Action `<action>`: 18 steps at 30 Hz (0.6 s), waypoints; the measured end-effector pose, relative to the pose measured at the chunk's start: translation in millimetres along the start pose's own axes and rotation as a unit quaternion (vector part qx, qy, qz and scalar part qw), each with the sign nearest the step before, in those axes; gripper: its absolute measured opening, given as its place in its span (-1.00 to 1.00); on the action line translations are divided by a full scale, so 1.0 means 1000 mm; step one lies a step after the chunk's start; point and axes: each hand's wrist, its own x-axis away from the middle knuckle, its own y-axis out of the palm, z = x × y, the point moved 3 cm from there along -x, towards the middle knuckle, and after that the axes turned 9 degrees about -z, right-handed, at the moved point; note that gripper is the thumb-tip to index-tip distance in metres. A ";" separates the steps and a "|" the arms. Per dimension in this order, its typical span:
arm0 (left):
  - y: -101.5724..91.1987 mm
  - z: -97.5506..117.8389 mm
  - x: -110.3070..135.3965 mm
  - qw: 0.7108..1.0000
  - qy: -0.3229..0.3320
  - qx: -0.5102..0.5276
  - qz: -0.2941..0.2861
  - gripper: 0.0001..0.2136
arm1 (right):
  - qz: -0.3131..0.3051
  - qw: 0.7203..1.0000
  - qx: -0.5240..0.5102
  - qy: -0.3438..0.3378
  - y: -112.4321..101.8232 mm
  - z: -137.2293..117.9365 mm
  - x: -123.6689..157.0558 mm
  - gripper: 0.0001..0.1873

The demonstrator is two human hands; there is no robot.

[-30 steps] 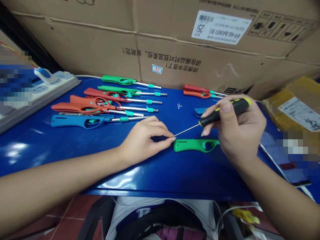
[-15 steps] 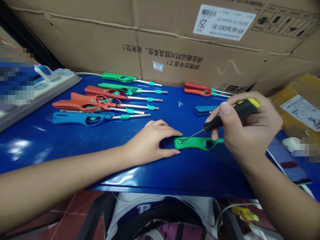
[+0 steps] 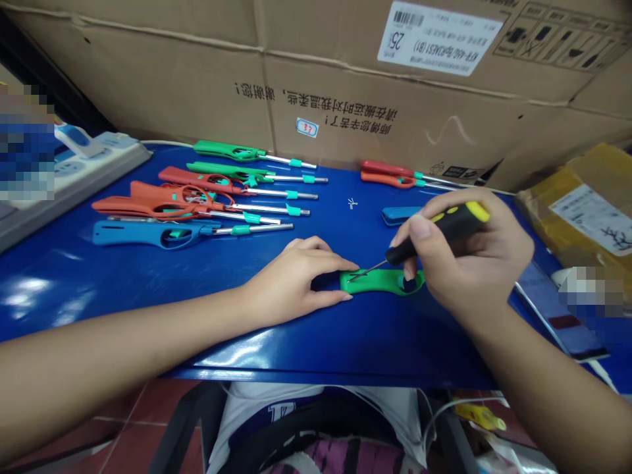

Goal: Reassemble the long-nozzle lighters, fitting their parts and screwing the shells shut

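Observation:
A green lighter body (image 3: 378,282) lies on the blue table (image 3: 148,283) in front of me. My right hand (image 3: 464,257) is closed round a black and yellow screwdriver (image 3: 439,230), whose thin tip touches the left end of the green body. My left hand (image 3: 296,280) rests on the table with thumb and forefinger spread on either side of that left end, steadying it.
Several long-nosed lighters in green, red, orange and blue (image 3: 197,197) lie in rows at the left. Two red ones (image 3: 395,174) and a blue body (image 3: 397,214) lie at the back right. Cardboard boxes (image 3: 345,85) wall the back. A power strip (image 3: 83,164) sits far left.
My left hand went from pinching at the screwdriver tip to bracketing the green body's end. The screwdriver tip came down onto that end, and my right hand moved slightly left.

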 end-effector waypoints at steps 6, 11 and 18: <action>0.000 0.001 -0.001 1.000 0.008 0.002 0.002 -0.66 | -0.007 0.999 0.023 -0.034 0.003 -0.001 0.004 -0.69; 0.001 0.003 -0.004 1.000 0.024 -0.007 0.012 -0.65 | -0.057 0.997 -0.018 -0.049 0.005 0.001 0.005 -0.63; 0.007 0.005 -0.010 0.999 -0.003 0.034 0.037 -0.78 | -0.228 0.965 0.073 -0.110 0.004 -0.012 -0.012 -0.50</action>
